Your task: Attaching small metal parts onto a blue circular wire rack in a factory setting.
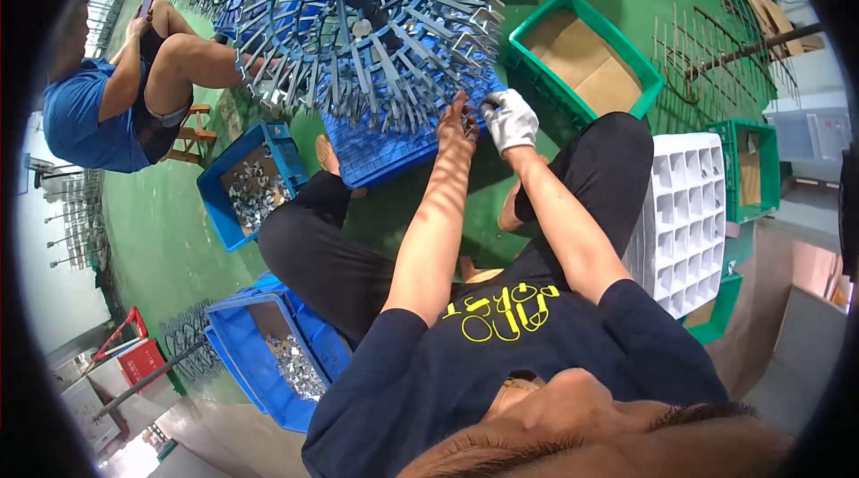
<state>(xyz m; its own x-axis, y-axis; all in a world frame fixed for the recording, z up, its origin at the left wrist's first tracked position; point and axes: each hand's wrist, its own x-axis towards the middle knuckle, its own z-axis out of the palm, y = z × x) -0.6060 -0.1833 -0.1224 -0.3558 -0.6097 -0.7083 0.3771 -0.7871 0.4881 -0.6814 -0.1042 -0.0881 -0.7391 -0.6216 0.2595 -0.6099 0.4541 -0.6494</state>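
A large round rack (362, 53) stands ahead of me, its many spokes and rings hung with small grey metal pieces. My left hand (457, 126) is bare and reaches up to the rack's lower right edge. Its fingers are closed, and whatever they hold is too small to make out. Just to its right is my right hand (512, 122) in a white glove, fingers curled toward the left hand's fingertips. Anything in that glove is hidden. Under the rack sits an upturned-looking blue plastic crate (380, 154).
A green crate (650, 89) lined with cardboard lies right of the rack. At left are a blue bin (217, 200) and stacked blue bins (240, 357) holding metal pieces. A white compartment tray (687, 223) stands at my right. A person (94, 120) sits on a wooden stool (191, 140) at far left.
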